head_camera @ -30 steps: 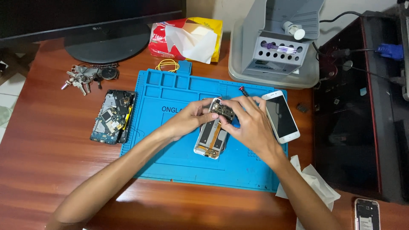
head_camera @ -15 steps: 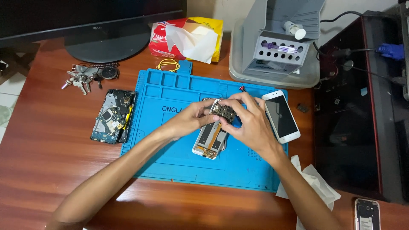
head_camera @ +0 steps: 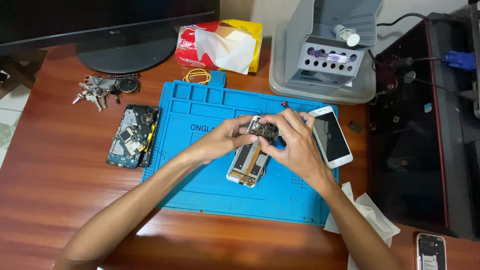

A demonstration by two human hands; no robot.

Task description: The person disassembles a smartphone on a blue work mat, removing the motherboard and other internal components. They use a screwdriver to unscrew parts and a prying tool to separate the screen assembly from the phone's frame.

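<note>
An opened white phone body (head_camera: pixel 248 162) lies on a blue repair mat (head_camera: pixel 210 105) in the middle of the desk. My left hand (head_camera: pixel 222 140) and my right hand (head_camera: pixel 295 142) meet above its upper end. Together they pinch a small dark circuit board (head_camera: pixel 265 131) held just over the phone. A red-tipped tool (head_camera: pixel 285 104) sticks out behind my right fingers. A white phone with a dark screen (head_camera: pixel 331 136) lies on the mat just right of my right hand.
A second opened phone with bare boards (head_camera: pixel 133 135) lies left of the mat, keys (head_camera: pixel 95 92) behind it. A tissue pack (head_camera: pixel 220 44), yellow rubber bands (head_camera: pixel 197 76), a grey tool stand (head_camera: pixel 330 55), a monitor base (head_camera: pixel 125 50), crumpled tissue (head_camera: pixel 367 220) and another phone (head_camera: pixel 431 251) surround the mat.
My hands have lifted the small circuit board slightly and shifted it toward the top of the phone body. The phone body has barely moved.
</note>
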